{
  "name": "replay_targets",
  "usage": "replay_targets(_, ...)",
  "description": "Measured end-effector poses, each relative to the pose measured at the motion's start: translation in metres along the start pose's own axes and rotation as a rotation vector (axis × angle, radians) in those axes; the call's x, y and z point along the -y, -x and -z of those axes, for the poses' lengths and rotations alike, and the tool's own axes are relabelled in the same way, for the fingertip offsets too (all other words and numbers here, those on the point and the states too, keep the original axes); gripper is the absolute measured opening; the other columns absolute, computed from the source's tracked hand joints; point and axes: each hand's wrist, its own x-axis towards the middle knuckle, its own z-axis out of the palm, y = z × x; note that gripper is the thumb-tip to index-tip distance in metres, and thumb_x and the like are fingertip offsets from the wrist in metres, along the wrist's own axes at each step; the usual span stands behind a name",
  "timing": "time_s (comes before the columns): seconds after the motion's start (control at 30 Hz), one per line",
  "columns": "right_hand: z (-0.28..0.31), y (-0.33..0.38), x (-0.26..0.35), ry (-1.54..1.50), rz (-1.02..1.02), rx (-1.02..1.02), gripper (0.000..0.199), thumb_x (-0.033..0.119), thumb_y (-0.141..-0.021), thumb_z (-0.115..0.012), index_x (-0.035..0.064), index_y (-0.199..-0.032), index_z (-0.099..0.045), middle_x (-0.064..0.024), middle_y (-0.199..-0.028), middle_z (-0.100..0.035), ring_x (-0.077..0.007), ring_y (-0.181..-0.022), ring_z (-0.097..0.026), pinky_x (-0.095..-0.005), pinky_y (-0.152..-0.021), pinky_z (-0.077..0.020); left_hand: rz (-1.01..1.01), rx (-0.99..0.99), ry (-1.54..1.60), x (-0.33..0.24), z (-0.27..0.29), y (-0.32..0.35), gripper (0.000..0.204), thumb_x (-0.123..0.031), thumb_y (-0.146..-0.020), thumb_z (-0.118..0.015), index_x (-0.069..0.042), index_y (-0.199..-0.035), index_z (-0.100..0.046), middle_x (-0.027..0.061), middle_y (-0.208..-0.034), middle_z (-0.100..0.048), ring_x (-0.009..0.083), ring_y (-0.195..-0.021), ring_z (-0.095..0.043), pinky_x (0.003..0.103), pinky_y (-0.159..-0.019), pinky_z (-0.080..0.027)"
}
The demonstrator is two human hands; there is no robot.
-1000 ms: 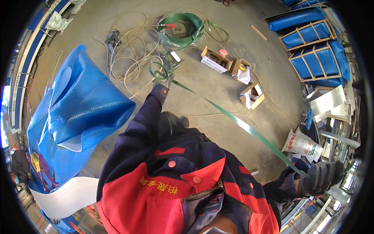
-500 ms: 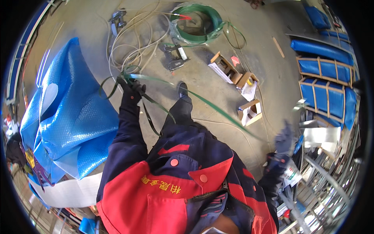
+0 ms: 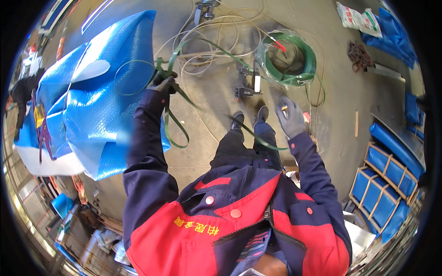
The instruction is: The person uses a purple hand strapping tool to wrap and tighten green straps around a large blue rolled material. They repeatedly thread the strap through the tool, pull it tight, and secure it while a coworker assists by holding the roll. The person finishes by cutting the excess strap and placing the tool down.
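A large blue tarp (image 3: 87, 106) is spread on the floor (image 3: 207, 147) at the left, and a coil (image 3: 290, 57) of green strap lies ahead beside a tangle of pale loops (image 3: 202, 41). The green strap (image 3: 177, 94) is gripped in the closed left hand (image 3: 162, 83), looped and trailing past the shoes (image 3: 251, 117) (a likely snag). The gloved right hand (image 3: 291, 118) is held open, empty, so the loose end could whip or kink.

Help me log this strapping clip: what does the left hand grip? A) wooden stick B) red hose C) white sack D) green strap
D: the left hand is closed around loops of green strap, while the right hand is open and holds nothing.
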Motion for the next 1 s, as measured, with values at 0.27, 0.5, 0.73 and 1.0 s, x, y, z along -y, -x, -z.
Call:
replay_targets(0.27, -0.122, -0.099, 0.090, -1.328, -0.436, 0.720, 0.041, 0.040, -0.108, -0.061, 0.0023, -0.119, -0.074, -0.0077, -0.101, -0.075, -0.0153, -0.089, -0.070, -0.0321, -0.084, -0.0568, -0.262, -0.092, -0.041, -0.088, -0.020, 0.110, 0.015, -0.017, -0.092, -0.069, -0.003, -0.096, -0.062, 0.0010, -0.079, -0.058, 0.0100, -0.062, -0.049, 0.027, -0.056, -0.037)
replay_targets(0.5, -0.126, -0.111, 0.076, -0.952, -0.267, 0.273, 0.028, 0.027, -0.103, -0.070, -0.0006, -0.107, -0.074, -0.0161, -0.095, -0.078, -0.0212, -0.088, -0.075, -0.0355, -0.079, -0.0570, 0.009, -0.030, -0.435, -0.159, -0.021, 0.211, 0.020, -0.007, -0.089, -0.069, -0.002, -0.108, -0.064, 0.0060, -0.093, -0.066, 0.0148, -0.079, -0.065, 0.031, -0.070, -0.053)
replay_targets(0.73, -0.149, -0.254, 0.063, -0.610, 0.289, 0.256, 0.050, 0.053, -0.099, -0.068, 0.0080, -0.120, -0.073, -0.0207, -0.119, -0.073, -0.0363, -0.112, -0.070, -0.0472, -0.095, -0.0540, 0.218, -0.065, -0.833, -0.147, -0.080, 0.290, 0.015, -0.001, -0.087, -0.070, -0.004, -0.101, -0.066, 0.0037, -0.086, -0.064, 0.0138, -0.079, -0.063, 0.030, -0.072, -0.052)
replay_targets(1.0, -0.235, -0.119, -0.048, -0.641, -0.202, -0.156, 0.029, 0.024, -0.101, -0.067, 0.0043, -0.122, -0.068, -0.0203, -0.119, -0.069, -0.0385, -0.115, -0.065, -0.0454, -0.102, -0.0511, 0.311, -0.600, 0.125, 0.059, 0.048, 0.287, 0.024, -0.003, -0.096, -0.067, -0.006, -0.117, -0.058, 0.0030, -0.085, -0.060, 0.0156, -0.072, -0.061, 0.028, -0.063, -0.050)
